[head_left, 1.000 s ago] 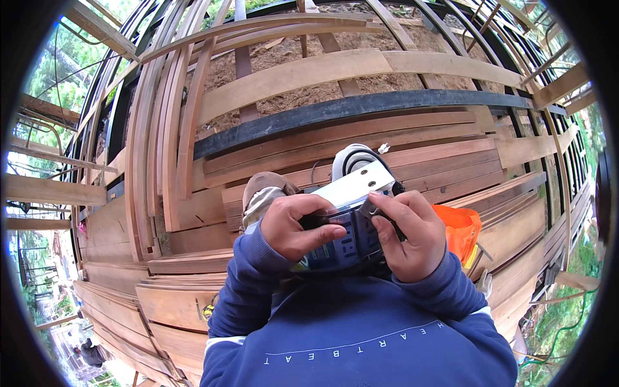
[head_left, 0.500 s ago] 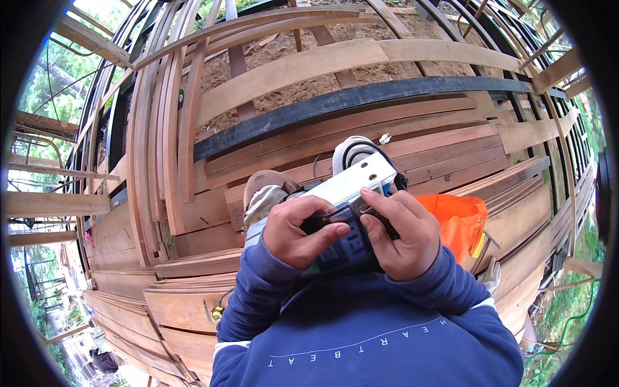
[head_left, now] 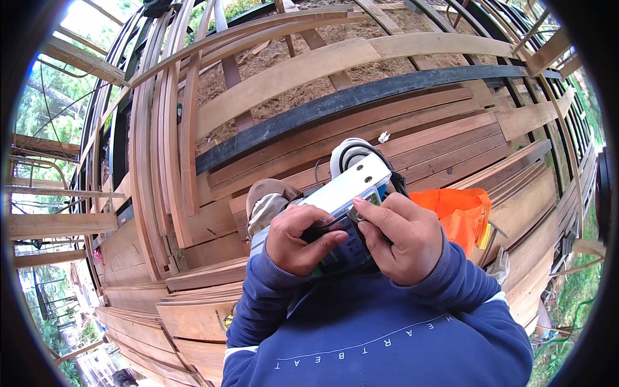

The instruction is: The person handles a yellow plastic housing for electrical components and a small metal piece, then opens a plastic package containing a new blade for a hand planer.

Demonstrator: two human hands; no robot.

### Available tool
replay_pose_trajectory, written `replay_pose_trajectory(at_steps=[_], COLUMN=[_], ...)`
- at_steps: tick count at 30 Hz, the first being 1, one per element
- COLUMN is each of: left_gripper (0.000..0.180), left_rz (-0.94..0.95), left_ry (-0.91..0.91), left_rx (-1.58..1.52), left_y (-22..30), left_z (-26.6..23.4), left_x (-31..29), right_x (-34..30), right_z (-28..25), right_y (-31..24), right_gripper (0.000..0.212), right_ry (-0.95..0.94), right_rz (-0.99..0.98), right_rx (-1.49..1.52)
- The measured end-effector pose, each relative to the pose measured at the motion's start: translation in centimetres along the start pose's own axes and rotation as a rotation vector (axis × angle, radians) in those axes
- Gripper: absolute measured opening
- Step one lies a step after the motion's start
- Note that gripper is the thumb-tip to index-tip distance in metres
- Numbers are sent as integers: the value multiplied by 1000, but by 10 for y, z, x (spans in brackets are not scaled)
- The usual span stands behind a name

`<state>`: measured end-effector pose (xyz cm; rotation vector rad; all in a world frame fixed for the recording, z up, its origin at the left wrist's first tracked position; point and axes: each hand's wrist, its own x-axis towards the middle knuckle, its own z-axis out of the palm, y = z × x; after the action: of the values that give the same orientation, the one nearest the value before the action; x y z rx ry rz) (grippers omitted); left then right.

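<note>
In front of my lap is a dark blue plastic package (head_left: pixel 351 250) with a clear, shiny cover and a printed face. My left hand (head_left: pixel 298 237) is closed on its left side, thumb over the top. My right hand (head_left: pixel 405 242) is closed at its upper right edge, thumb and forefinger pinching a small dark grey piece (head_left: pixel 354 213). Whether that piece is part of the package, I cannot tell. Just beyond my fingers lies a white flat bar (head_left: pixel 356 177) with two dark round holes at its far end, slanting across my legs.
An orange bag (head_left: pixel 455 213) lies right of my right hand. Ahead are stacked reddish planks (head_left: pixel 432 145), a black beam (head_left: pixel 335 103) and open framing over bare soil. A white plug (head_left: pixel 384 137) rests on the planks. Long boards (head_left: pixel 169 129) stretch away on the left.
The view has shifted slightly. My left hand has eased a little lower, and the small grey piece at my right fingertips shows more plainly. Both hands keep their hold.
</note>
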<state>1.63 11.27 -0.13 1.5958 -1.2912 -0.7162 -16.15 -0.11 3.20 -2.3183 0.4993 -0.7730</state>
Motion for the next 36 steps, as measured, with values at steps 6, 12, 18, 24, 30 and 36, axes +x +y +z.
replay_pose_trajectory(at_steps=[6, 12, 18, 24, 30, 36], left_gripper=[26, 28, 28, 32, 32, 43], left_rz=[-26, -67, -173, 84, 301, 406], left_ry=[1, -12, -71, -134, -248, -36], left_rx=[-33, -14, -292, -84, 9, 372], left_y=[3, 4, 2, 1, 25, 41], left_z=[1, -6, -14, -37, -65, -54], left_x=[0, -1, -1, 7, 24, 48], right_x=[-7, -18, -7, -8, 7, 17], right_z=[-1, -7, -17, -5, -10, -2], right_y=[-1, 0, 17, 43, 30, 22], right_gripper=[31, 35, 45, 47, 52, 32], right_ry=[-22, -4, 135, 13, -210, -187], right_rz=[7, 92, 589, 532, 504, 429], right_rx=[0, 91, 908, 1589, 1110, 1204])
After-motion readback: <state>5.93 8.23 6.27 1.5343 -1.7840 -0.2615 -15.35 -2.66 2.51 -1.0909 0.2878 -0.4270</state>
